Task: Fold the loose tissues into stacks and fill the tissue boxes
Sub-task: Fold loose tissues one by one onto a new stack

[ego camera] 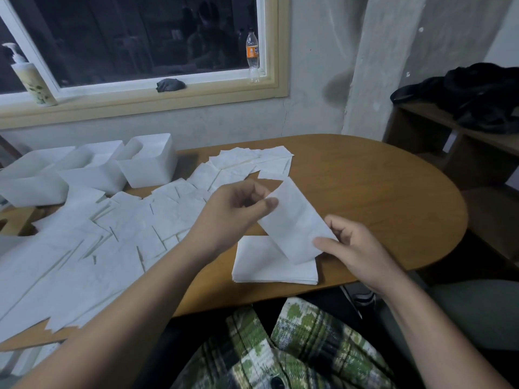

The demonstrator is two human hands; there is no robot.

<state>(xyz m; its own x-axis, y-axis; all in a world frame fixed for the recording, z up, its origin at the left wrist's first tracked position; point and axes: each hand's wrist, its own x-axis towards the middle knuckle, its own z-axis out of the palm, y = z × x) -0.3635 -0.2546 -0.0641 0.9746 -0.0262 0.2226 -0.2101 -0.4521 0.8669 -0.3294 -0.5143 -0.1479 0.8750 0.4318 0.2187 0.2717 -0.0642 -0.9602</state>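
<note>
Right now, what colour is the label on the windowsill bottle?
Orange, on the clear bottle; head view.

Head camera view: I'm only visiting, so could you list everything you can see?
table: one, brown, centre
stack of folded tissues: one, white, near table edge
folded tissue: one, white, held above the stack
loose tissues: many, white, table's left
tissue boxes: three, white, table's far left
pump bottle: one, cream, windowsill left
drink bottle: one, clear, orange label, windowsill right
cloth: one, dark grey, windowsill middle
black bundle: one, on shelf at right
left hand: pinching tissue's far end
right hand: pinching its near end
</note>
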